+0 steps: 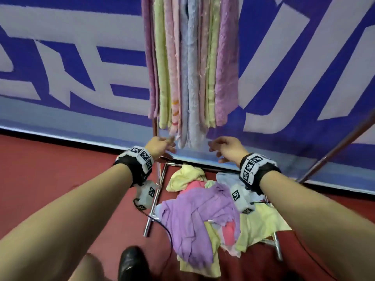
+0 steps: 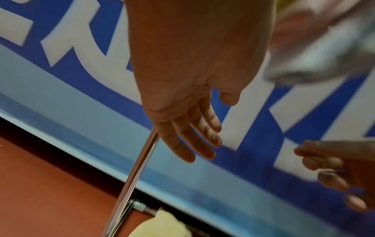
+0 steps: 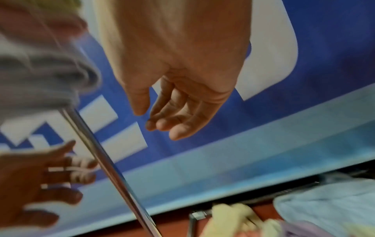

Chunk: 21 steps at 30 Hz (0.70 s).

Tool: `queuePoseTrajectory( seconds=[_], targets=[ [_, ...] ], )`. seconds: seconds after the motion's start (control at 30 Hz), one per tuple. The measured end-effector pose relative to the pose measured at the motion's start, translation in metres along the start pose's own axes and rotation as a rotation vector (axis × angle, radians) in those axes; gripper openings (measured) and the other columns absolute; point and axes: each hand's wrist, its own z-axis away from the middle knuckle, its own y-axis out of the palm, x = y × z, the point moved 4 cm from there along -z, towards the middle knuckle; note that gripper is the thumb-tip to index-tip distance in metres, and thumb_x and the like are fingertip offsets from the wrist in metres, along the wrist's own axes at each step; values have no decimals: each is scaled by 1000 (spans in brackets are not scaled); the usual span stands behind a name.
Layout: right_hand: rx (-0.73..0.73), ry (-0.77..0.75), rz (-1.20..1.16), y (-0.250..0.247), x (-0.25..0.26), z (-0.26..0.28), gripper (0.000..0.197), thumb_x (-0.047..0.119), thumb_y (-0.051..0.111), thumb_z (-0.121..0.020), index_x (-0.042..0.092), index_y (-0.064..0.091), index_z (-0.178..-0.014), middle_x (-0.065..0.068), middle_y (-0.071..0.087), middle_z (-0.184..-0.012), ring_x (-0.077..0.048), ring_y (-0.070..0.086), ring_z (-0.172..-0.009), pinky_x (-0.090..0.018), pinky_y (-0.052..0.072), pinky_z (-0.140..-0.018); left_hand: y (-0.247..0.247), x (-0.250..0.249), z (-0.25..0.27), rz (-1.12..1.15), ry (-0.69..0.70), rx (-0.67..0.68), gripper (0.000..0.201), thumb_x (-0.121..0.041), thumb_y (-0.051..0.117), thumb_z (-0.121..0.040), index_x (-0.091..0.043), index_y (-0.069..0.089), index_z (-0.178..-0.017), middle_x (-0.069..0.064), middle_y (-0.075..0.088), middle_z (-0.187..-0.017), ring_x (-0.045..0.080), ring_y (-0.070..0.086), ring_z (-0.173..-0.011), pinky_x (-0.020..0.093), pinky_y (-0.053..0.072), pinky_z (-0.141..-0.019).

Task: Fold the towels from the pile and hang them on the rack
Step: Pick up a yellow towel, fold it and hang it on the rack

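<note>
— Where are the hands?

— Both are raised below the hanging towels (image 1: pixel 188 63). The left hand (image 1: pixel 160 146) sits at about ten o'clock from the pile (image 1: pixel 203 211), the right hand (image 1: pixel 228 148) at about one o'clock. Neither grips anything. The left wrist view shows the left fingers (image 2: pixel 188 141) straight and spread in the air; the right wrist view shows the right fingers (image 3: pixel 178 118) loosely curled round nothing.

— Are they touching the cloth?

— The left fingertips lie just at the hem of a pink towel in the head view. It is blurred there, so I cannot tell whether they touch. The right hand is apart from the hems.

— And the towels?

— Folded ones in purple, yellow, pink and pale blue hang in a tight row from the rack (image 1: pixel 155 126), at twelve o'clock. The loose pile — purple, yellow, pink, light blue — lies crumpled over the rack's metal base on the red floor (image 1: pixel 60 175), at six o'clock from the hanging row. A black shoe (image 1: pixel 132 262) shows at seven o'clock from the pile.
</note>
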Motion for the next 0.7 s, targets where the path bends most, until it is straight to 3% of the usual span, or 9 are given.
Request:
queuePoseTrajectory(
  seconds=[0.1,0.17,0.23,0.3,0.43,0.5,0.57,0.63,0.7],
  targets=[
    [20,37,176,27,-93,-6,12,19,72,-92,21,66,-82,-1,69,-79,-13,57,-62,-31,51,-61,38,65,-12,-121,-23,47,30,-35,48,-105,-9,61,-99,3,68,-84,13,61,-57,23,41,-53],
    [62,79,262,50,-161,-5,9,19,74,-89,21,66,-88,1,67,-84,-16,60,-78,-30,47,-74,64,110,-25,-185,-26,59,30,-35,48,-105,-11,62,-92,7,69,-91,18,61,-65,23,41,-53],
    [121,127,388,75,-219,-1,17,22,72,-90,20,64,-105,1,65,-103,-19,63,-99,-27,45,-85,87,153,-37,-235,-48,83,31,-37,51,-103,-11,64,-90,12,71,-96,28,66,-79,31,53,-62],
    [188,181,524,97,-264,0,45,27,70,-91,15,57,-133,-4,60,-132,-27,58,-123,-34,46,-101,106,194,-48,-290,-85,97,33,-40,54,-100,-12,65,-88,16,72,-98,34,68,-93,43,56,-84],
    [247,143,823,116,-306,-16,76,29,68,-92,11,30,-156,-14,30,-162,-32,31,-148,-42,32,-117,140,243,-65,-424,-104,94,26,-37,58,-98,-12,65,-102,6,68,-101,25,61,-94,32,48,-87],
    [143,159,908,107,-312,-28,83,31,65,-93,13,19,-161,-12,7,-171,-32,10,-157,-45,15,-125,152,252,-75,-469,-84,77,22,-31,61,-97,-12,64,-107,3,66,-101,22,59,-94,27,43,-83],
    [-93,222,943,84,-319,-40,86,37,63,-94,12,15,-162,-12,-4,-172,-32,-2,-159,-47,3,-126,162,257,-87,-486,-67,77,15,-27,62,-95,-16,63,-105,3,67,-103,24,62,-96,26,43,-82],
    [-291,402,855,55,-337,-43,88,43,60,-96,9,13,-162,-14,-1,-171,-32,2,-158,-48,7,-127,174,257,-95,-495,-62,101,8,-20,61,-94,-18,62,-101,6,69,-106,26,64,-98,27,46,-83],
    [-315,631,669,29,-365,-38,83,43,59,-98,4,19,-160,-17,17,-168,-34,21,-154,-49,23,-123,186,255,-100,-503,-50,117,6,-19,61,-92,-18,62,-98,8,71,-104,27,65,-98,31,50,-87]
  ],
)
